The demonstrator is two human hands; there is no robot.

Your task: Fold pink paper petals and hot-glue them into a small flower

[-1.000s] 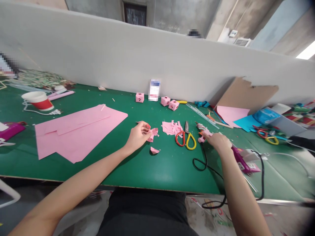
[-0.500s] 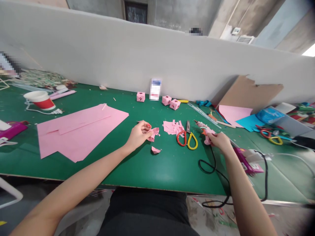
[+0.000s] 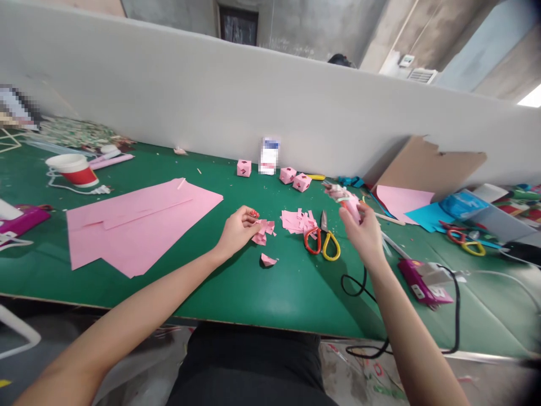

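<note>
My left hand (image 3: 239, 230) pinches a cut piece of pink paper (image 3: 264, 231) just above the green table (image 3: 253, 293). Beneath it lies a small folded pink scrap (image 3: 267, 260). My right hand (image 3: 365, 232) is wrapped around a pink hot glue gun (image 3: 351, 204), raised off the table with its nozzle end toward the upper left. A black cord (image 3: 355, 286) trails down from it. Between my hands are a pile of pink paper pieces (image 3: 297, 221) and scissors (image 3: 324, 237) with one red and one yellow handle.
Large pink sheets (image 3: 135, 231) lie at left, near a red-and-white paper cup (image 3: 76, 172). Three pink paper cubes (image 3: 244, 168) sit along the white partition (image 3: 190, 96). At right are a purple power strip (image 3: 422, 282), cardboard (image 3: 426, 163) and more scissors (image 3: 465, 239).
My right hand has lifted the hot glue gun off the table and brought it up and slightly left. My left hand stays nearly in place with the paper piece.
</note>
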